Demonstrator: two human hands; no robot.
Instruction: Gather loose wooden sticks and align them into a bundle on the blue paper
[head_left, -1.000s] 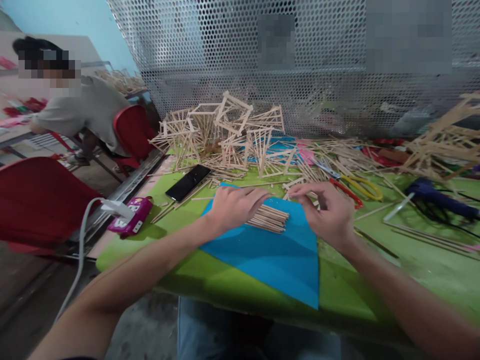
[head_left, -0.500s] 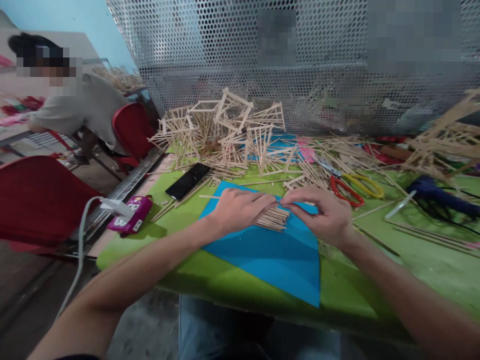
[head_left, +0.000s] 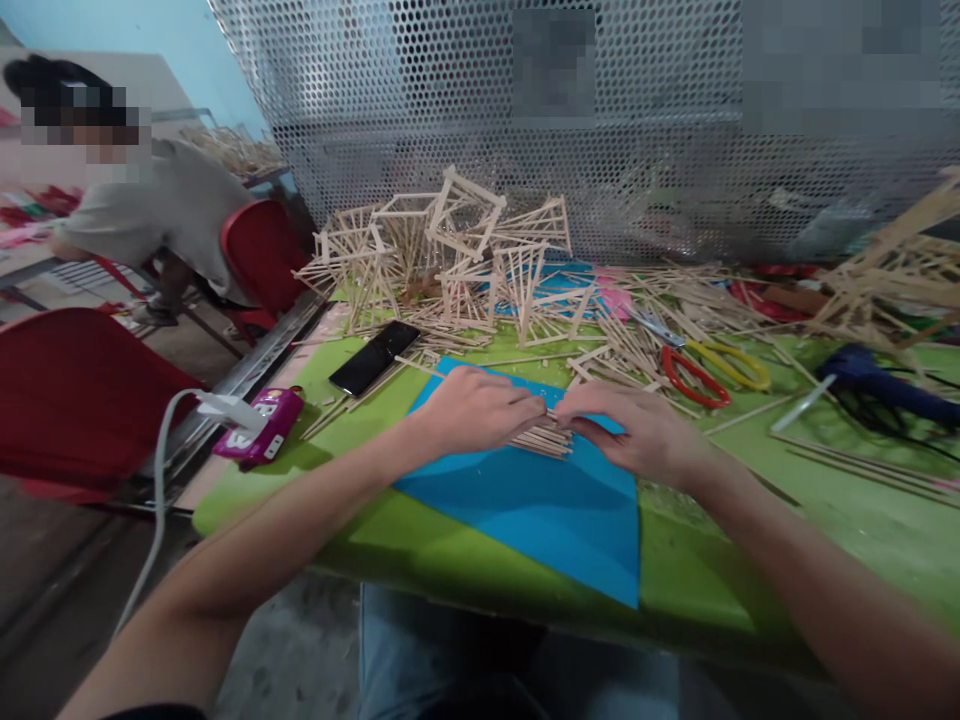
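Observation:
My left hand [head_left: 480, 408] is closed on a thin wooden stick [head_left: 421, 369], whose far end pokes out to the left beyond the knuckles. Under its fingers lies a row of wooden sticks [head_left: 541, 442], side by side on a blue sheet [head_left: 525, 520]; the hand hides much of the row. My right hand [head_left: 637, 425] meets the left fingertips at the right end of these sticks. Its thumb and index finger are pinched together, and what is between them is too small to make out.
Stick frames [head_left: 465, 220] are heaped at the back. A phone [head_left: 375, 358] and a purple power adapter [head_left: 270, 425] with a white plug lie left. Scissors [head_left: 694, 375], a blue glue gun [head_left: 862, 380] and loose sticks lie right. A person [head_left: 172, 200] sits at far left.
The fingertips of both hands have shifted slightly left and come down closer to the row. The stick's left end has swung up towards the phone.

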